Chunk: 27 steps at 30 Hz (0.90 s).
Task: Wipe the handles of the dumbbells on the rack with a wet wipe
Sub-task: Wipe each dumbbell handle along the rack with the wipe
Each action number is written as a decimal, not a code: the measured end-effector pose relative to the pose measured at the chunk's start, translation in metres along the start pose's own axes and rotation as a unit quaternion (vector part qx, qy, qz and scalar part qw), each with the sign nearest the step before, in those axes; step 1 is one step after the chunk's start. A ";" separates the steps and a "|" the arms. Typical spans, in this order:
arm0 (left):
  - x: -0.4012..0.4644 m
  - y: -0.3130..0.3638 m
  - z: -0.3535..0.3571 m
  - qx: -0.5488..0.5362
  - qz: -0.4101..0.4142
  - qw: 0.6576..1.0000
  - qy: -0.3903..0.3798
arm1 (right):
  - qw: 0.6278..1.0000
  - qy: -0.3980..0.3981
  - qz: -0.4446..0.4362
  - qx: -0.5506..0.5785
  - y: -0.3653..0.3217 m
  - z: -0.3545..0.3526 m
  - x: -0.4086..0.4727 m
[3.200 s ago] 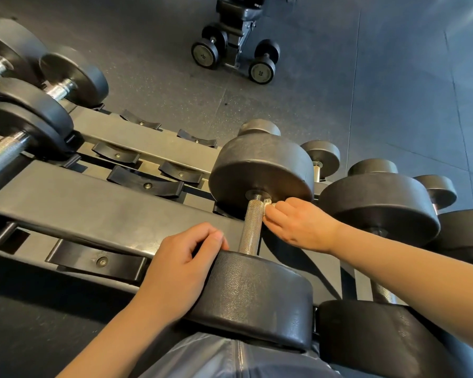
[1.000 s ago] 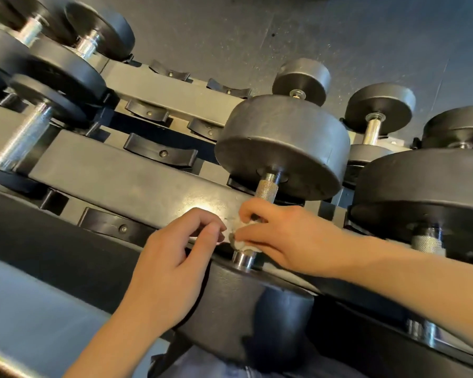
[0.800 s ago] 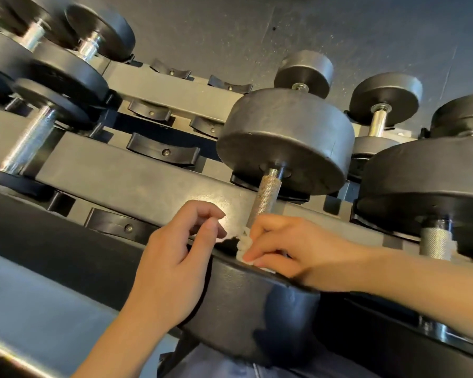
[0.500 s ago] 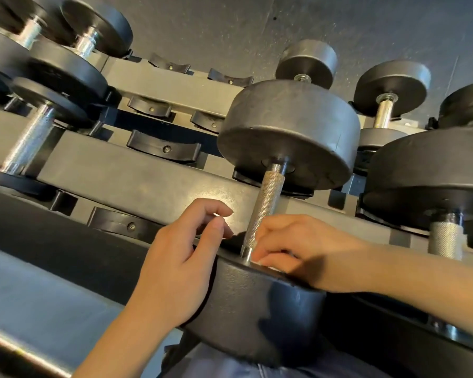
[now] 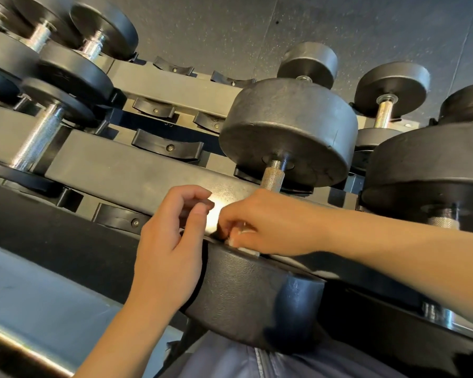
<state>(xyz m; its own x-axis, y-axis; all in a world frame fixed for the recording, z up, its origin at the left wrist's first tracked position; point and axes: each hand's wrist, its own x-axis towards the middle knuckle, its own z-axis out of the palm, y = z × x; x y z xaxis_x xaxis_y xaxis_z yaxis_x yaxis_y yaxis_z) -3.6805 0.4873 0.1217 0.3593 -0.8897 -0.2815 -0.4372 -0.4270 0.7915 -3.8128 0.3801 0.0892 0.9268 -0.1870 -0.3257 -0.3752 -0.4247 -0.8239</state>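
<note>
A large black dumbbell lies on the rack in front of me, its far head (image 5: 290, 129) up and its near head (image 5: 251, 293) low. Only the top of its knurled steel handle (image 5: 273, 179) shows. My right hand (image 5: 265, 222) is wrapped round the lower handle with a white wet wipe (image 5: 242, 245) bunched under its fingers. My left hand (image 5: 172, 246) rests on the left edge of the near head, fingers loosely curled and holding nothing.
The grey rack beam (image 5: 115, 167) carries black cradles (image 5: 167, 144). Another big dumbbell (image 5: 432, 165) sits close on the right, smaller ones (image 5: 391, 88) behind it. Several chrome-handled dumbbells (image 5: 38, 132) crowd the upper left. Dark rubber floor (image 5: 230, 28) lies beyond.
My right hand has slid along the handle with the wipe, down to the near head and now slightly upward, covering more of the handle. My left hand stays on the near head.
</note>
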 end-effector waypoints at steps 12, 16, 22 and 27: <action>0.002 0.003 0.001 -0.017 -0.029 0.998 -0.049 | 0.943 0.062 0.151 0.290 0.037 0.030 -0.054; 0.004 0.003 0.000 -0.011 -0.032 0.998 -0.061 | 0.889 0.057 0.218 0.399 0.046 0.044 -0.044; 0.004 0.004 0.001 0.003 -0.035 0.998 -0.060 | 0.829 -0.006 0.247 0.501 0.059 0.049 -0.030; 0.003 0.004 0.002 0.015 -0.032 0.998 -0.051 | 0.822 0.020 0.273 0.500 0.054 0.058 -0.006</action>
<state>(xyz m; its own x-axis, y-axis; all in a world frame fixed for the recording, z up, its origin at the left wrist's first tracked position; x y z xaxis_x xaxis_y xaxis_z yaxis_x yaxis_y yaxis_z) -3.6823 0.4825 0.1229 0.3031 -0.8712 -0.3861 -0.4409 -0.4874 0.7537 -3.8374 0.4099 0.0193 0.6149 -0.1460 -0.7750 -0.5161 0.6685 -0.5355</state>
